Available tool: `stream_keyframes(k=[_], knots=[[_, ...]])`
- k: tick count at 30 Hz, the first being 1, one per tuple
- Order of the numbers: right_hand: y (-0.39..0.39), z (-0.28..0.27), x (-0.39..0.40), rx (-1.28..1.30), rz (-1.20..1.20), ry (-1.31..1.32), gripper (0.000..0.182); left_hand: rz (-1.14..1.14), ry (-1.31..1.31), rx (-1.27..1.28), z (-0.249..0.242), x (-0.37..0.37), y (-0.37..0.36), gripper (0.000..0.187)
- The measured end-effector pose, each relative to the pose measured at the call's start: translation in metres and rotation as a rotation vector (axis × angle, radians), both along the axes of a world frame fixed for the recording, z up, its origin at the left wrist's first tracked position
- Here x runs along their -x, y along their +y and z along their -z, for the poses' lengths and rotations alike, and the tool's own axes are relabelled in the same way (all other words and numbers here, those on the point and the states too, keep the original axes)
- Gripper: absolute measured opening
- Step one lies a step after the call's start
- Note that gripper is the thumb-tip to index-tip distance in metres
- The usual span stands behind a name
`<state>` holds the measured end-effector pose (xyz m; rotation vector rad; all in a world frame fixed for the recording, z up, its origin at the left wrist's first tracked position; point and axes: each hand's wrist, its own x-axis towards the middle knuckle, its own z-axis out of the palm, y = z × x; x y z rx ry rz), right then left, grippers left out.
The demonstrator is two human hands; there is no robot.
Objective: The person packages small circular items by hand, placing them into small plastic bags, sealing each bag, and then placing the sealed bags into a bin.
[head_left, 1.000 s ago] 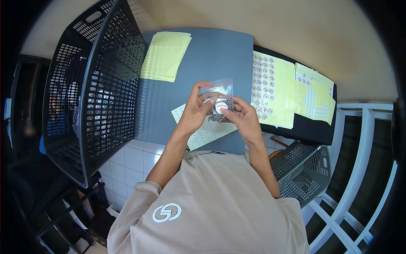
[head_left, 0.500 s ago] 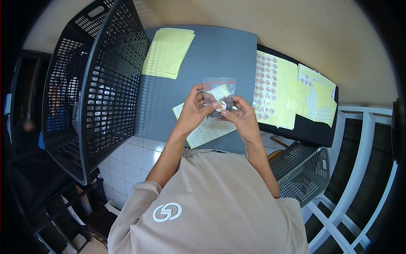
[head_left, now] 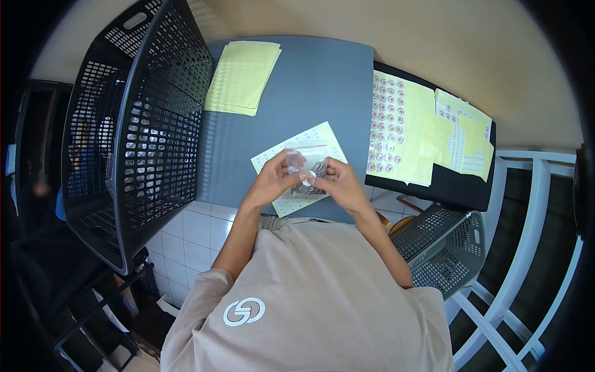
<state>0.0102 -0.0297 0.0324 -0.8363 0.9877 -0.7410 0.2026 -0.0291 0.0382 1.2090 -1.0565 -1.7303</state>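
Both hands grip a clear zip bag [head_left: 308,153] with many small dark, metallic-looking pieces inside. My left hand [head_left: 277,180] is closed on its left side, and my right hand [head_left: 340,184] is closed on its right side. My thumbs meet at a round white sticker [head_left: 308,178] on the front of the bag. Behind and below the bag, a yellowish sheet of small printed labels [head_left: 328,137] lies tilted on the grey table. The bag covers part of this sheet.
A large dark plastic basket [head_left: 137,124] stands at the left of the grey table [head_left: 322,80]. Plain yellow sheets [head_left: 245,77] lie at the back left. On the right, sheets of round stickers [head_left: 406,133] rest on a black surface. Another basket [head_left: 455,248] sits lower right.
Both hands have moved the bag down and slightly left, closer to my body. The bag's top now tilts away, and more of the label sheet behind it shows.
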Motion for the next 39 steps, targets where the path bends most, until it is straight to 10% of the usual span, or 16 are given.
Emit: stream_keyframes(k=[6, 20, 27, 39], knots=[[-0.002, 0.012, 0.006, 0.147, -0.201, 0.167, 0.029, -0.020, -0.064, -0.014, 0.023, -0.027, 0.014, 0.011], [-0.011, 0.022, 0.005, 0.695, 0.082, 1.190, 0.056, -0.210, -0.019, -0.137, 0.031, -0.016, -0.007, 0.040], [-0.012, 0.021, 0.027, 0.597, 0.084, 1.209, 0.056, -0.068, 0.042, -0.172, 0.019, 0.004, -0.014, 0.060], [-0.001, 0.048, 0.088, 0.340, 0.335, 0.846, 0.048, 0.275, -0.141, -0.093, 0.037, 0.056, -0.028, 0.031]])
